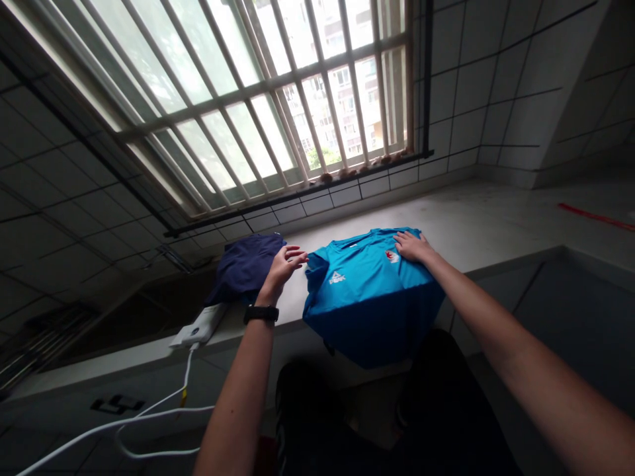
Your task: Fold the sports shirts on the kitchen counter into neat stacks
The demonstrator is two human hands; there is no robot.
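A bright blue T-shirt (367,281) with a white PEAK logo and a red-and-white badge lies on the counter, its lower part hanging over the front edge. My right hand (413,246) rests flat on the shirt's right shoulder beside the badge, fingers stretched out. At the shirt's left sleeve is my left hand (284,270), a dark band on its wrist. Its fingers are extended and slightly bent, with the tips close to the sleeve; whether they touch it I cannot tell. A folded dark purple garment (245,268) lies just left of that hand.
The pale counter (491,221) runs below a barred window (278,86). A white power strip (198,327) with a white cable (188,370) sits at the front edge, near a dark sink (133,307). A red strip (595,216) lies at far right.
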